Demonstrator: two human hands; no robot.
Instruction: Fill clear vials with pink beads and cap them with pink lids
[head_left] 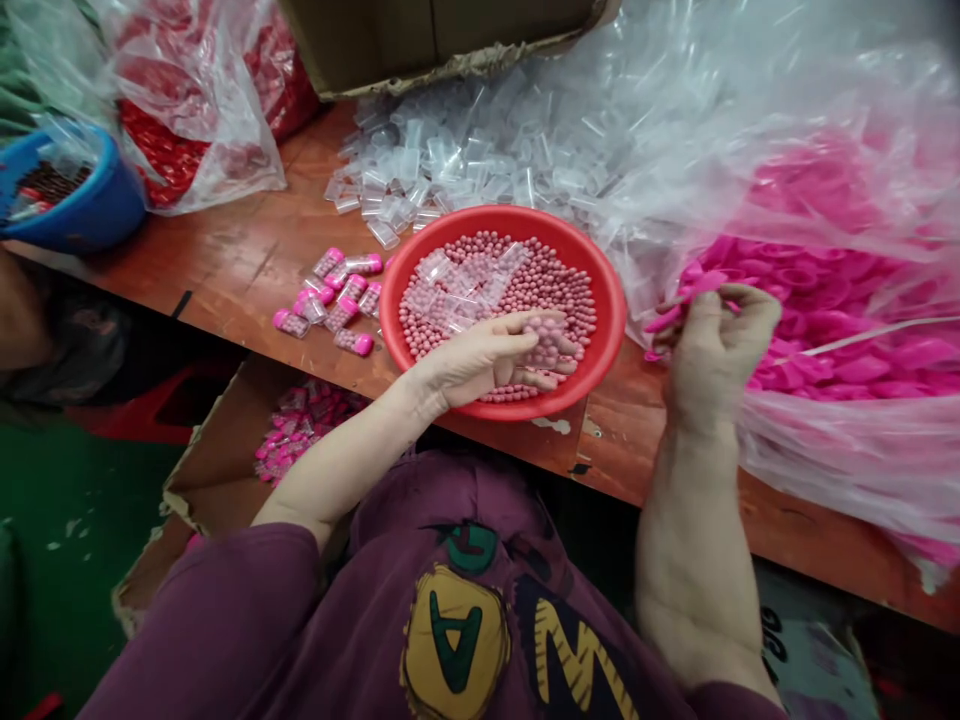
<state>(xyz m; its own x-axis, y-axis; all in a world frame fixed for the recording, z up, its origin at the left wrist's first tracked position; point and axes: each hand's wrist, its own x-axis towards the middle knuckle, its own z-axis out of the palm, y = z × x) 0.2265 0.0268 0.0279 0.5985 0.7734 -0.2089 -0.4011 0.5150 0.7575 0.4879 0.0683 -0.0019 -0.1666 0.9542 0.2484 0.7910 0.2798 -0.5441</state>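
Over the red basin, my left hand is closed around a clear plastic tube with pink beads in it. Loose pink beads cover the basin's bottom, and several clear tubes lie on top of them. To the right, my right hand pinches a bright pink plastic cap at the edge of an opened bag of pink caps. Its fingertips are partly hidden behind the hand. Left of the basin, several bead-filled tubes with pink caps lie on the table.
Clear tubes are heaped behind the basin, below a cardboard box. At the far left stand a blue bucket and a bag of red pieces. Below the wooden table, an open carton holds capped tubes.
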